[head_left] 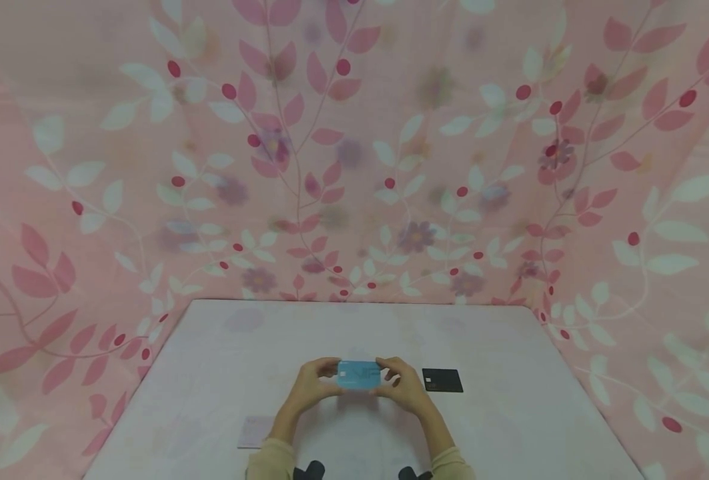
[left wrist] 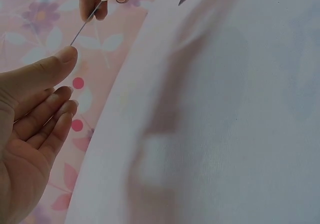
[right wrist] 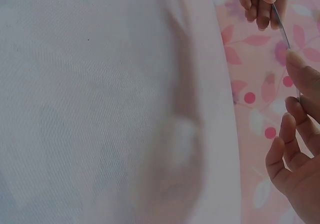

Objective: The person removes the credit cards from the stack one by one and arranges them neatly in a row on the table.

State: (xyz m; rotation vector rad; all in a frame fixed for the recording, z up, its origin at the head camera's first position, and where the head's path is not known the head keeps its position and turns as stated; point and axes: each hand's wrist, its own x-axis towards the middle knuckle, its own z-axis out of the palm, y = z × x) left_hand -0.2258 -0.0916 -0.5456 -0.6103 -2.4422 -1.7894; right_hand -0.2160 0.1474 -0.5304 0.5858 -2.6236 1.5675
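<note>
The left hand (head_left: 318, 387) and right hand (head_left: 403, 387) each pinch an end of a blue chip card (head_left: 359, 375), apparently displaying it above the counter (head_left: 480, 333); moving it calls for both hands travelling together. A black chip card (head_left: 442, 380) lies rightward, a pale flat item (head_left: 254, 433) by the left forearm.

A black card (head_left: 442, 380) lies right of centre on the white tabletop (head_left: 510, 420), a pale flat rectangle (head_left: 253, 433) nearer, to the left; leaf-patterned pink cloth (head_left: 360, 213) surrounds three sides.
</note>
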